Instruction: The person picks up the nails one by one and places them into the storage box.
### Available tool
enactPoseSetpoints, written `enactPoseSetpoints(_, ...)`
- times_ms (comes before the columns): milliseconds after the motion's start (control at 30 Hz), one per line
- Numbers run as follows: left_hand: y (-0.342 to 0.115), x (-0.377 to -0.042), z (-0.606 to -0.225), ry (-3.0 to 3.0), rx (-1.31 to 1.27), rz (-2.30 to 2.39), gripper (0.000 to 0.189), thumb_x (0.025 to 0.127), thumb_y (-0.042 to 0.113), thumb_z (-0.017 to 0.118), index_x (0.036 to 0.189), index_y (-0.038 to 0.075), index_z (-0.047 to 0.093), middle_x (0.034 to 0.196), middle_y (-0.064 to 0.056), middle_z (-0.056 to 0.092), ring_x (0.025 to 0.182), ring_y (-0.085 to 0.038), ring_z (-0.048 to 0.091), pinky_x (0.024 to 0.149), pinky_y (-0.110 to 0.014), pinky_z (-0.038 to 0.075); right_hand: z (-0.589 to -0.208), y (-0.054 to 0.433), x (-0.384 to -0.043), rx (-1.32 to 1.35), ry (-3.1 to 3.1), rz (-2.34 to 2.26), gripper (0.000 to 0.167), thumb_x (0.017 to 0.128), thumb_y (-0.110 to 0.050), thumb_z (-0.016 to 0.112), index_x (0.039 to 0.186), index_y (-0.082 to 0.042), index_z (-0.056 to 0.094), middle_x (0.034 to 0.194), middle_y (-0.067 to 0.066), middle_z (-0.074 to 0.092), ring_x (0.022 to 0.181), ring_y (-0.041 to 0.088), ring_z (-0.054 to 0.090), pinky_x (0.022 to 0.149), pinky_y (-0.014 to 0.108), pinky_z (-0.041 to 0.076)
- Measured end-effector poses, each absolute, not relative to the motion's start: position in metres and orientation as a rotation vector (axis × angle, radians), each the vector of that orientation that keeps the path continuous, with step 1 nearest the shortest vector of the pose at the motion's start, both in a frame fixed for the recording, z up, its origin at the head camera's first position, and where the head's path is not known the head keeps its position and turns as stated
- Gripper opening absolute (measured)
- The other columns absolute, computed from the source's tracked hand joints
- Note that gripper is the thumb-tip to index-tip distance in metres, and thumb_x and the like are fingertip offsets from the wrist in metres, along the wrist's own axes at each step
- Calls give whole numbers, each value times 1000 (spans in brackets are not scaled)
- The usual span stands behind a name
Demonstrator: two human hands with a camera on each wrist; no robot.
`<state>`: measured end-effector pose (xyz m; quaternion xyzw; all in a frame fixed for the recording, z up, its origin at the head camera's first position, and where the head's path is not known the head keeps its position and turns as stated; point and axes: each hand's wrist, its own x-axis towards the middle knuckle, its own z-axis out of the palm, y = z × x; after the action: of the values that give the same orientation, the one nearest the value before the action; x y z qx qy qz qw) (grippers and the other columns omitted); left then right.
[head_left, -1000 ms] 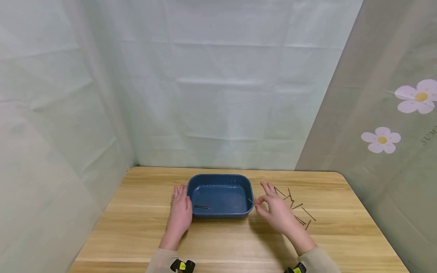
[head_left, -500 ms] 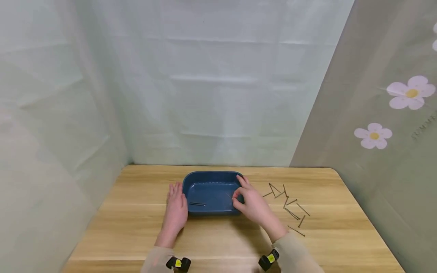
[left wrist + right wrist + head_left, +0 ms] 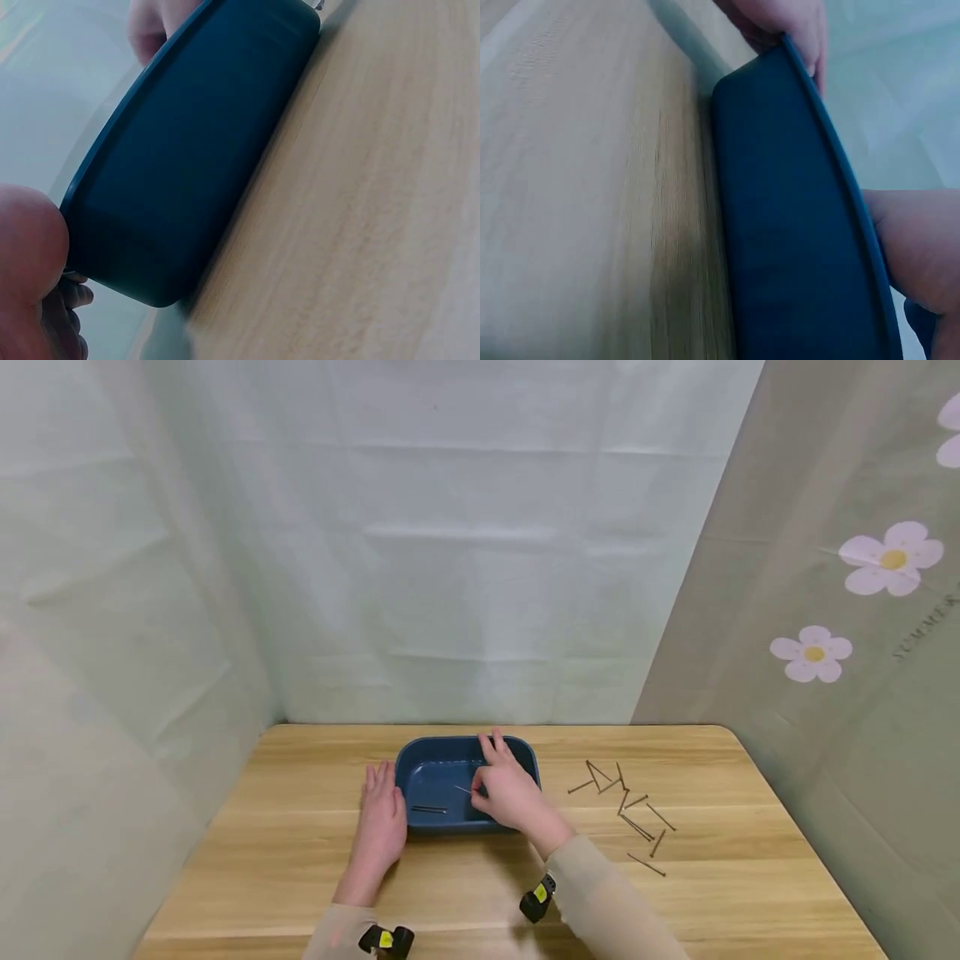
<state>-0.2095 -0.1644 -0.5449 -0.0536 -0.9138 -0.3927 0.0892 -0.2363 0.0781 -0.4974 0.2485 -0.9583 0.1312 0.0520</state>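
Beige sleeves, black wrist cameras, yellow markings

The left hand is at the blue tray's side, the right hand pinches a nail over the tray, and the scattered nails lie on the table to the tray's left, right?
Not quite: the head view shows the scattered nails on the table to the right of the blue tray. The rest holds: left hand at its side, right hand pinching a nail over it.

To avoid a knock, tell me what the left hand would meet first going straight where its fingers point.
Probably the pale backdrop, beyond the wood-grain tabletop; the left hand points along the outside of the blue tray. Depth there is unclear.
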Motion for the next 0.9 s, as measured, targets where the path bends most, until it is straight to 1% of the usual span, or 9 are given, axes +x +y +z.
enactPoseSetpoints(133, -162, -209, -543, -2717, -177, -1167, 51, 114, 6, 37, 158, -18, 32, 169, -35, 26, 160, -52, 8, 129, -64, 10, -500, 68, -244, 767, -2873, 247, 12, 93, -22, 83, 82, -19, 79, 170, 25, 32, 161, 46, 17, 130, 49, 23)
enactPoseSetpoints(333, -158, -208, -542, -2718, -168, -1160, 51, 113, 5, 38, 158, -18, 33, 168, -35, 27, 160, -52, 10, 129, -65, 11, -501, 59, -250, 797, -2887, 149, 10, 94, -24, 83, 85, -18, 81, 172, 23, 29, 163, 43, 12, 131, 46, 19)
enactPoseSetpoints(467, -155, -210, -541, -2715, -168, -1152, 51, 113, 5, 39, 158, -18, 33, 168, -35, 28, 160, -51, 10, 129, -65, 11, -501, 55, -251, 847, -2910, 159, 11, 94, -22, 82, 84, -18, 81, 174, 20, 26, 163, 41, 10, 131, 44, 17)
enactPoseSetpoints(600, -154, -212, -541, -2708, -169, -1149, 51, 112, 4, 39, 157, -18, 34, 167, -35, 29, 160, -51, 11, 128, -66, 12, -501, 50, -254, 889, -2921, 123, 15, 93, -22, 83, 80, -20, 78, 175, 19, 25, 163, 41, 10, 131, 44, 17)
enactPoseSetpoints(733, -154, -212, -541, -2702, -178, -1138, 50, 112, 3, 39, 157, -19, 34, 167, -36, 29, 159, -53, 11, 127, -68, 13, -504, 42, -256, 946, -2897, 25, 19, 93, -24, 84, 75, -22, 76, 174, 19, 27, 163, 42, 15, 131, 44, 20)
enactPoseSetpoints(800, -154, -211, -542, -2700, -183, -1131, 50, 111, 2, 40, 156, -20, 34, 166, -37, 30, 159, -54, 11, 127, -68, 13, -506, 38, -257, 969, -2888, -19, 19, 93, -24, 83, 75, -21, 77, 174, 19, 27, 163, 41, 14, 131, 44, 20)
enactPoseSetpoints(900, -153, -212, -542, -2707, -186, -1131, 50, 111, 2, 40, 156, -20, 34, 166, -37, 29, 159, -54, 11, 127, -68, 13, -509, 32, -258, 969, -2877, -79, 17, 96, -25, 80, 79, -19, 81, 175, 17, 25, 163, 39, 12, 131, 43, 18)
